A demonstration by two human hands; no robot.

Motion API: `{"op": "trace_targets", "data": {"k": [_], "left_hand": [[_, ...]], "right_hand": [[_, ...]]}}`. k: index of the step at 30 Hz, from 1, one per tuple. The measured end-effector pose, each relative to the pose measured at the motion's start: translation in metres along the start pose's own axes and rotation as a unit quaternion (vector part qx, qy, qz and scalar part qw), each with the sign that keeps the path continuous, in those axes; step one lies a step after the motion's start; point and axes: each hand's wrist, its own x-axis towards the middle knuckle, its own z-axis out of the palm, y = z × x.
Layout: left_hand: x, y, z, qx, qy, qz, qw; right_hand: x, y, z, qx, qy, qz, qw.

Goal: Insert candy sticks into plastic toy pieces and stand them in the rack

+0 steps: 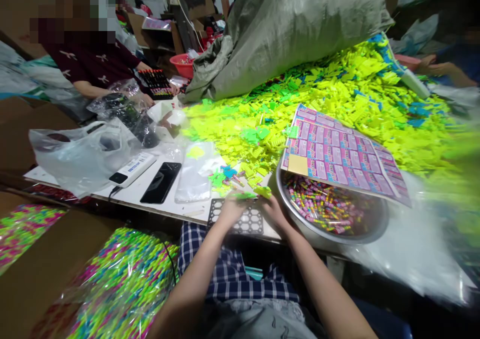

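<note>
Both hands met at the near edge of the worktop point(123, 191), directly over a black grid tray point(245, 220) that lay flat on that edge with its open cells showing. The left hand point(229, 210) rested on the tray's left part, fingers curled narrow around a small green plastic piece point(245, 195) that showed just beyond the fingertips. The right hand point(275, 213) sat at the tray's right side, fingers likewise drawn in, with a second yellow-green piece point(263, 191) at their tips. Motion blur hid whether each piece was fully pinched or only touched.

Just right of the right hand stood a metal basin point(333, 239) at the near edge, holding many small multicoloured pieces. A printed sheet of pink labels point(339, 154) lay tilted across the basin's far rim.

Left of the tray along the near edge: a clear plastic bag point(193, 171), a black phone point(161, 182) lying flat, then a white power strip point(131, 169), then a crumpled translucent bag point(80, 156) near the left corner.

Beyond the hands, loose green, blue and pink bits point(225, 175) led into a large heap of yellow-green plastic pieces point(337, 94) that covered the middle and right of the worktop. A grey woven sack point(285, 29) lay on its side at the far edge, mouth toward the heap.

At the far left corner a person in a dark red top point(97, 61) had hands on a black tray of coloured pieces point(157, 84).
</note>
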Motion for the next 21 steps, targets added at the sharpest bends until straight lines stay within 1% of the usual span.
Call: {"op": "trace_targets", "data": {"k": [3, 7, 10, 16, 21], "left_hand": [[0.001, -0.002, -0.001, 0.002, -0.021, 0.012, 1.000], [0.003, -0.013, 0.001, 0.011, -0.017, 0.007, 1.000], [0.005, -0.019, 0.002, 0.018, -0.026, 0.009, 0.999], [0.009, -0.016, -0.001, 0.049, -0.052, 0.027, 0.997], [0.010, -0.016, -0.002, 0.099, -0.060, 0.037, 0.993]], "right_hand": [[-0.001, -0.006, -0.001, -0.002, -0.004, -0.004, 1.000], [-0.001, -0.011, -0.002, -0.016, -0.006, -0.013, 1.000], [-0.001, -0.014, -0.003, -0.025, -0.014, -0.020, 0.999], [-0.002, -0.017, -0.003, -0.037, -0.027, -0.036, 0.998], [-0.005, -0.010, -0.004, -0.047, -0.031, -0.038, 0.998]]}}
